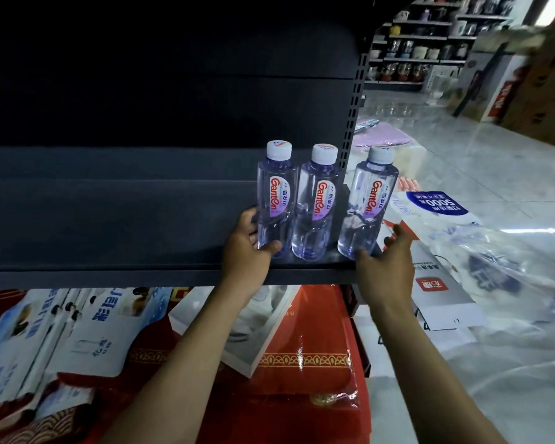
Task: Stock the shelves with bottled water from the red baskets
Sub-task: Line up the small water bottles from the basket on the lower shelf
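Observation:
Three clear water bottles with white caps and red-lettered labels stand at the right end of a dark shelf [116,219]. My left hand [245,248] grips the base of the left bottle [274,193]. The middle bottle [314,203] stands untouched right beside it. The right bottle [367,203] leans slightly at the shelf's right edge, and my right hand [383,264] cups its base, thumb on the front and fingers apart behind it. No red basket is in view.
The dark shelf stretches bare to the left. A slotted upright post [354,100] rises at its right end. Below lie red boxes [305,357] and white packages [77,331]. Plastic-wrapped goods [462,238] cover the floor at right, with stocked shelves [420,49] far behind.

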The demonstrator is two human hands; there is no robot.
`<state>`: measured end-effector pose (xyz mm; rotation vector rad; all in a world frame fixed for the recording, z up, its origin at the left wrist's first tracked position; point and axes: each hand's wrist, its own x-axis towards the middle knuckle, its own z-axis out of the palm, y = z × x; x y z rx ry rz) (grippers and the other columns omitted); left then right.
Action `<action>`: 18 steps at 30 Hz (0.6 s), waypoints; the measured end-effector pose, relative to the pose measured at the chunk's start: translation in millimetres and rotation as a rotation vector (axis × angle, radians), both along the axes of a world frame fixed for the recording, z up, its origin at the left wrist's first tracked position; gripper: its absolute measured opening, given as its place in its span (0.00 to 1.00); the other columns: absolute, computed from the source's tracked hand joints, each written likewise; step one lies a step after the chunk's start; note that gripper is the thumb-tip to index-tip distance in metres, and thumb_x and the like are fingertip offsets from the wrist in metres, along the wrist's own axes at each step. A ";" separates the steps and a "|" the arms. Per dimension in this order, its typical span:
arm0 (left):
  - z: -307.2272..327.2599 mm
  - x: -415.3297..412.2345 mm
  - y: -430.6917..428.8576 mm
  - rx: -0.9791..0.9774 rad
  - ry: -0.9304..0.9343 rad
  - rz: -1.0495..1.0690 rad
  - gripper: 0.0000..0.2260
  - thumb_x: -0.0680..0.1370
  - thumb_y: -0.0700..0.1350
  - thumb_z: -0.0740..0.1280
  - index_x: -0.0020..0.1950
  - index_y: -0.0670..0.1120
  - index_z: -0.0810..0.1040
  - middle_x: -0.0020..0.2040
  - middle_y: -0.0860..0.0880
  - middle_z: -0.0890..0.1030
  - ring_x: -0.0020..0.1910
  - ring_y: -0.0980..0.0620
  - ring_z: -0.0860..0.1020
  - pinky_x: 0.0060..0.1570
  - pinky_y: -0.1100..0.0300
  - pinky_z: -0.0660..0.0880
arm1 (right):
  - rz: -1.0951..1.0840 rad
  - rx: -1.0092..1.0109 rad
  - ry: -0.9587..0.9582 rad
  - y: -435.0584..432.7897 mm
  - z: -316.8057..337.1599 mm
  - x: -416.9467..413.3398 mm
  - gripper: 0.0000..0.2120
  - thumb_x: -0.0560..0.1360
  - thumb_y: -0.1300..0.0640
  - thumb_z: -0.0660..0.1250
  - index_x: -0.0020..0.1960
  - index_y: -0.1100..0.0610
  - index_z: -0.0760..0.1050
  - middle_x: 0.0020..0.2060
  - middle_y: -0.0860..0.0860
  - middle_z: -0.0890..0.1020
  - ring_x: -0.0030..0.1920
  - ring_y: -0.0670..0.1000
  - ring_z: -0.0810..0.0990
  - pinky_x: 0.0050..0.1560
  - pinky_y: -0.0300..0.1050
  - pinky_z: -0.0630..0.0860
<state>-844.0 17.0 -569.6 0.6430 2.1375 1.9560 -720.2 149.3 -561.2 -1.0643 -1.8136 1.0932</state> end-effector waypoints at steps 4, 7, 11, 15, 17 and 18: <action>0.0 2.3 3.4 -0.020 0.009 0.001 0.26 0.75 0.30 0.68 0.63 0.57 0.69 0.53 0.58 0.78 0.52 0.63 0.78 0.52 0.65 0.74 | 0.032 0.003 -0.098 2.4 -2.9 -0.6 0.18 0.76 0.56 0.68 0.65 0.52 0.73 0.60 0.52 0.81 0.60 0.56 0.79 0.60 0.57 0.75; 1.9 6.7 5.9 -0.037 0.026 0.001 0.26 0.75 0.30 0.68 0.68 0.52 0.69 0.54 0.56 0.78 0.51 0.63 0.77 0.53 0.66 0.73 | 0.040 0.023 -0.142 0.2 -2.5 -1.3 0.17 0.76 0.57 0.65 0.65 0.51 0.72 0.60 0.52 0.81 0.60 0.57 0.79 0.60 0.58 0.75; 3.5 10.0 8.2 -0.077 0.038 -0.007 0.27 0.76 0.31 0.68 0.70 0.51 0.68 0.55 0.58 0.78 0.52 0.65 0.77 0.59 0.61 0.74 | 0.044 0.006 -0.149 1.8 -0.9 -0.5 0.19 0.76 0.59 0.65 0.67 0.54 0.71 0.62 0.54 0.80 0.61 0.58 0.78 0.60 0.55 0.74; 9.9 20.0 -1.1 -0.299 0.186 0.014 0.28 0.78 0.40 0.68 0.74 0.56 0.62 0.66 0.53 0.75 0.65 0.53 0.75 0.67 0.54 0.70 | -0.093 0.019 -0.114 -10.9 2.0 1.1 0.29 0.75 0.58 0.66 0.73 0.58 0.62 0.68 0.60 0.70 0.68 0.62 0.68 0.64 0.59 0.68; 16.6 27.5 -16.0 -0.478 0.298 0.067 0.31 0.80 0.45 0.66 0.79 0.54 0.54 0.75 0.48 0.65 0.73 0.48 0.66 0.68 0.53 0.66 | -0.181 0.098 -0.119 -27.3 9.1 2.1 0.32 0.73 0.59 0.66 0.75 0.58 0.59 0.69 0.60 0.66 0.68 0.64 0.66 0.64 0.64 0.67; 19.6 30.5 -26.4 -0.551 0.355 0.098 0.32 0.80 0.47 0.65 0.80 0.53 0.50 0.77 0.47 0.60 0.75 0.47 0.63 0.69 0.51 0.66 | -0.190 0.159 -0.112 -37.4 13.0 2.5 0.33 0.72 0.60 0.67 0.75 0.57 0.59 0.68 0.60 0.65 0.68 0.63 0.67 0.63 0.65 0.69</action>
